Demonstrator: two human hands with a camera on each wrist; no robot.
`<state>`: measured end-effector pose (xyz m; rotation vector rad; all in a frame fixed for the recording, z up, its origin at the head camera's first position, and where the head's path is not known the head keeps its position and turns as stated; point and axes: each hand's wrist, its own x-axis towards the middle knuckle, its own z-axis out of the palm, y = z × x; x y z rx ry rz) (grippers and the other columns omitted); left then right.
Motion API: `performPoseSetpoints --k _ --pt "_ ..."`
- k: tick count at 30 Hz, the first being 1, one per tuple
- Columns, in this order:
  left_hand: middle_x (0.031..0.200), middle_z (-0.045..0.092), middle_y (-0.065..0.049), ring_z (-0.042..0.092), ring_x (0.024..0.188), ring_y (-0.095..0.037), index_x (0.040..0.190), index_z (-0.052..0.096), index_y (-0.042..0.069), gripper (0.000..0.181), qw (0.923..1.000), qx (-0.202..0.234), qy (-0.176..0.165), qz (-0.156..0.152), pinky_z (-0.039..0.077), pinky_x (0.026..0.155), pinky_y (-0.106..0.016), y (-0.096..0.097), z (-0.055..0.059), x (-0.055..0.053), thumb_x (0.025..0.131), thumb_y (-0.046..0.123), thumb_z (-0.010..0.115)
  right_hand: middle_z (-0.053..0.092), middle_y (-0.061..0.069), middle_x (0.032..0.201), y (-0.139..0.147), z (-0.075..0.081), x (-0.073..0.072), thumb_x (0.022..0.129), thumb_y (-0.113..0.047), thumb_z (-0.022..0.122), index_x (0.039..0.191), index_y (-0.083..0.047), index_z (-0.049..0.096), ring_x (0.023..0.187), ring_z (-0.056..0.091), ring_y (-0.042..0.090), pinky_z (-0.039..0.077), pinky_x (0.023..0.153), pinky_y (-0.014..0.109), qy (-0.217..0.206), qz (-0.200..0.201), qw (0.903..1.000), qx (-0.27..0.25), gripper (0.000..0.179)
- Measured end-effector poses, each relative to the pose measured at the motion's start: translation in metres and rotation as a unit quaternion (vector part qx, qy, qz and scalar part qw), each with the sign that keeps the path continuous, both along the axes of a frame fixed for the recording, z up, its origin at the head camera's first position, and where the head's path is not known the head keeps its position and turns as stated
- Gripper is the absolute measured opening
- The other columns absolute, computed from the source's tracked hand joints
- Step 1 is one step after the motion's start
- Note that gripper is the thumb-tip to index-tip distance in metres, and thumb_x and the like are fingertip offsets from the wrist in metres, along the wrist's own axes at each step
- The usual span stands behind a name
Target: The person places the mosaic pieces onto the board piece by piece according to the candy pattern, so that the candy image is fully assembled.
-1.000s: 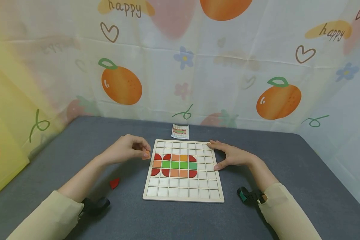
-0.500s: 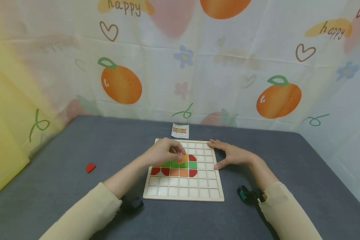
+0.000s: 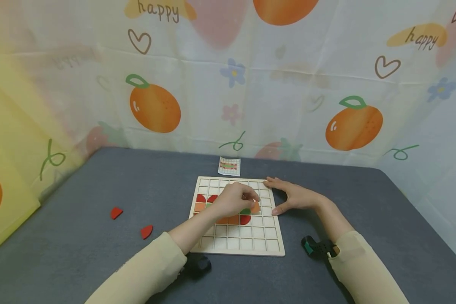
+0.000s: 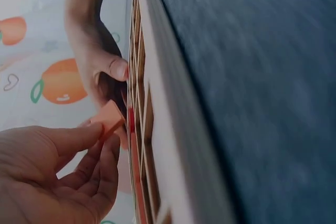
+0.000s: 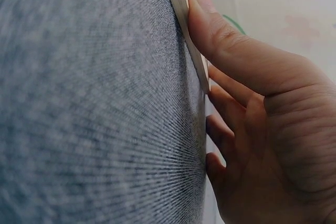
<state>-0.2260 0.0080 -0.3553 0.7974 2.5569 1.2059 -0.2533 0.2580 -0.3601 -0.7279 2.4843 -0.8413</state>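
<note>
My left hand (image 3: 232,200) pinches an orange square tile (image 4: 109,118) between thumb and fingers. It is over the right part of the wooden grid board (image 3: 247,233), just right of the coloured tiles. In the left wrist view the tile is tilted, one edge close to the board's surface. Red quarter-round tiles (image 3: 201,198), orange tiles and green ones sit in the grid's cells; the hand and forearm cover several of them. My right hand (image 3: 298,196) rests on the board's right edge, thumb (image 5: 231,43) and fingers spread along it.
Two red quarter-round tiles, one farther off (image 3: 116,212) and one nearer (image 3: 146,232), lie on the dark table (image 3: 80,253) to the left of the board. Behind the board lies a small card (image 3: 229,166) printed with a coloured grid pattern. A patterned curtain hangs behind the table.
My left hand has carried the orange tile rightward from beside the board's left edge to over the grid. Both loose red tiles now show beside the forearm. My right hand has stayed put.
</note>
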Motion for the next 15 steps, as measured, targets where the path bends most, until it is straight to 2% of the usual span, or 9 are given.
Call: performPoseSetpoints --k 4,9,15 --pt "0.089 0.075 -0.006 0.061 0.074 -0.007 0.100 0.076 0.008 0.014 0.9999 0.005 0.010 0.008 0.047 0.068 -0.020 0.0057 -0.0043 -0.0002 0.090 0.004 0.067 0.007 0.016 0.168 0.0005 -0.0001 0.0000 0.080 -0.036 0.081 0.157 -0.010 0.025 0.155 -0.003 0.043 0.005 0.117 0.072 0.000 0.001 1.0000 -0.004 0.099" --pt "0.081 0.073 -0.007 0.060 0.069 -0.008 0.097 0.074 0.007 0.011 1.0000 0.006 -0.003 0.006 0.046 0.066 -0.020 0.0080 -0.0058 0.0023 0.091 0.003 0.065 0.007 0.018 0.167 0.0001 0.0001 -0.0001 0.080 -0.034 0.082 0.157 -0.008 0.025 0.154 -0.002 0.044 0.006 0.117 0.072 0.003 0.007 0.9999 -0.010 0.099" --pt "0.087 0.074 -0.005 0.061 0.075 -0.007 0.095 0.075 0.008 0.009 0.9999 -0.014 0.006 0.008 0.048 0.069 -0.021 0.0097 -0.0073 0.0033 0.086 0.005 0.072 0.007 0.018 0.167 0.0013 -0.0013 -0.0014 0.079 -0.034 0.082 0.157 -0.008 0.025 0.154 -0.002 0.045 0.005 0.116 0.072 0.004 0.009 0.9999 -0.013 0.099"
